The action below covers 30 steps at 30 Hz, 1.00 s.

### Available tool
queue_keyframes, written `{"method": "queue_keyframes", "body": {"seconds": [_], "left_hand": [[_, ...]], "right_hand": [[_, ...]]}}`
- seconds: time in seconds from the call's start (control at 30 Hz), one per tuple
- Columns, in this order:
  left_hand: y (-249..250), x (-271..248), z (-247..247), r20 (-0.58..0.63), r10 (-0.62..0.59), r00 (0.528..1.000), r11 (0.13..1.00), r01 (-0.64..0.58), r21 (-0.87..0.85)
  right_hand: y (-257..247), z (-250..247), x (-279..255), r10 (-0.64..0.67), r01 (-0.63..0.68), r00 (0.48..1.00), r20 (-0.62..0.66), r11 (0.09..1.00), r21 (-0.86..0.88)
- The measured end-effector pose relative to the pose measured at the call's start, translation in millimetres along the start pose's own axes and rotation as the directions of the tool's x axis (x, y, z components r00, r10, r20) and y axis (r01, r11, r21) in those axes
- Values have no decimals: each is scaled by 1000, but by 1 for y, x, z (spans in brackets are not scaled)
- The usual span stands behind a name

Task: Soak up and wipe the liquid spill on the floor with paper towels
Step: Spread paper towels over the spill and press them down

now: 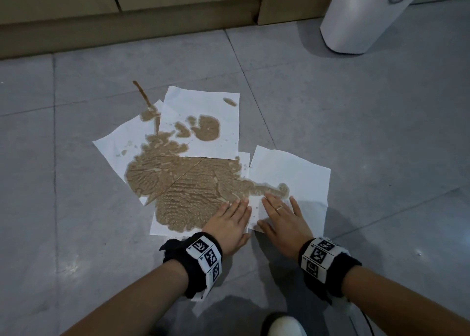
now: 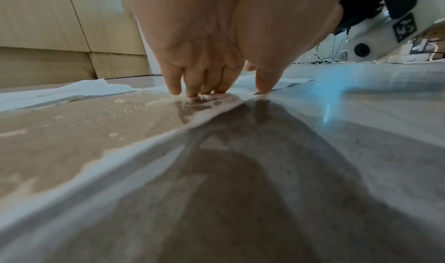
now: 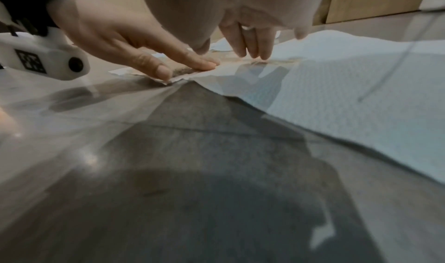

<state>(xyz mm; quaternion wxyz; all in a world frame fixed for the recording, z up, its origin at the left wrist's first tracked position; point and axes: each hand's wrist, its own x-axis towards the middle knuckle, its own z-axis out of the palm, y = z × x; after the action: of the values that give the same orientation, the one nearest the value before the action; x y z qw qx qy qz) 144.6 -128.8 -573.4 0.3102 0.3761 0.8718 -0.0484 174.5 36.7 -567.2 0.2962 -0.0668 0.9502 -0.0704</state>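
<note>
**Both palms down on the soaked sheets**

Centre of the head view: several overlapping white paper towels (image 1: pixel 203 112) lie flat on the grey tiled floor (image 1: pixel 76 183), most of them stained by the brown liquid spill (image 1: pixel 188 190). A thin brown streak (image 1: pixel 143 94) at upper left runs past the paper, uncovered. The left hand (image 1: pixel 230 223) lies flat on the wet lower sheet, fingers (image 2: pixel 192 88) straight and close together. The right hand (image 1: pixel 284 218) presses the drier sheet at right, fingers (image 3: pixel 253 48) slightly spread. Flat palms likely push paper into liquid for blotting; wiping looks not yet begun.
</note>
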Motion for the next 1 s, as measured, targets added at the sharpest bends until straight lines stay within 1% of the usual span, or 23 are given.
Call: {"method": "queue_keyframes", "body": {"seconds": [0.03,0.1,0.13,0.17,0.23,0.33,0.4,0.47,0.53,0.63,0.7,0.77,0.8,0.87,0.93,1.0], "left_hand": [[0,0,0,5,0,1000,1000,0,-4],[0,-1,-1,11,2,1000,1000,-2,-3],[0,-1,0,14,2,1000,1000,-2,-5],[-1,-1,0,15,6,1000,1000,-5,-8],[-2,-2,0,12,10,1000,1000,-10,-18],[-2,-2,-1,12,13,1000,1000,-13,-26],[-2,-2,0,10,11,1000,999,-11,-32],[-2,-2,0,9,8,1000,999,-7,-38],[-3,-2,0,8,4,1000,999,-4,-40],[-3,-1,0,4,2,1000,999,-2,-54],[-3,-1,0,1,2,1000,998,-2,-61],[-3,-1,0,2,4,1000,998,-4,-60],[-3,-1,0,3,4,1000,998,-4,-60],[-3,-1,-1,5,2,1000,998,-2,-61],[-3,-2,-1,9,1,1000,998,0,-64],[-3,-2,-1,8,-2,1000,998,3,-66]], "right_hand": [[1,-1,-1,-2,4,999,49,999,-40],[4,6,-1,73,-69,994,76,996,-65],[5,6,-3,114,-111,992,46,991,-71],[7,5,-7,156,-155,988,17,986,-61],[11,2,-14,236,-236,972,-16,971,24],[19,11,-17,299,-302,953,44,950,78],[18,15,-16,328,-325,945,-14,940,102],[15,14,-14,358,-355,934,-6,926,126],[13,13,-14,373,-371,928,13,917,150],[12,11,-15,386,-378,923,-5,907,186],[14,11,-16,363,-359,932,4,919,162],[16,10,-15,313,-308,949,-31,946,101],[17,10,-13,275,-273,961,-26,960,60],[16,11,-10,216,-217,976,24,976,30],[14,10,-9,212,-213,976,43,976,35],[10,9,-12,240,-240,971,12,970,19]]}}
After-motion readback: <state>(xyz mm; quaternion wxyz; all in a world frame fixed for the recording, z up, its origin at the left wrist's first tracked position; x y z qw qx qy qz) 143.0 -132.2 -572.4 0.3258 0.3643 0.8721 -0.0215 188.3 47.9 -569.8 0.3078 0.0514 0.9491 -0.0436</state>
